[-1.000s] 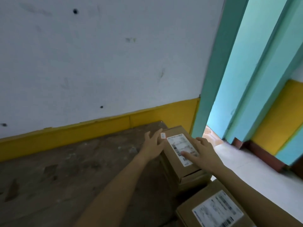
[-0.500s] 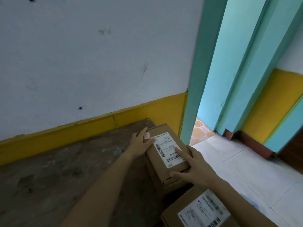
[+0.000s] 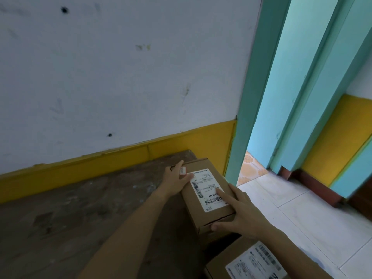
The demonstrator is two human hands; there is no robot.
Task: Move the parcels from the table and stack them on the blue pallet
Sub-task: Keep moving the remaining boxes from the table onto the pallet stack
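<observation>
A brown cardboard parcel (image 3: 209,190) with a white shipping label lies at the right end of the dark wooden table (image 3: 80,208). My left hand (image 3: 175,182) holds its far left corner, thumb on the top face. My right hand (image 3: 243,214) grips its near right end, with the forefinger laid on the label and the thumb on the near end face. A second labelled parcel (image 3: 247,262) sits closer to me at the bottom right, partly cut off by the frame. The blue pallet is out of view.
The table stands against a white wall with a yellow band (image 3: 120,160) along its foot. A teal door frame (image 3: 251,97) rises just right of the table. Beyond it is white tiled floor (image 3: 302,208) and a doorway.
Both hands have closed in on the parcel: the left one moved onto its far left corner, and the right one slid back to the near end with the thumb over the end face.
</observation>
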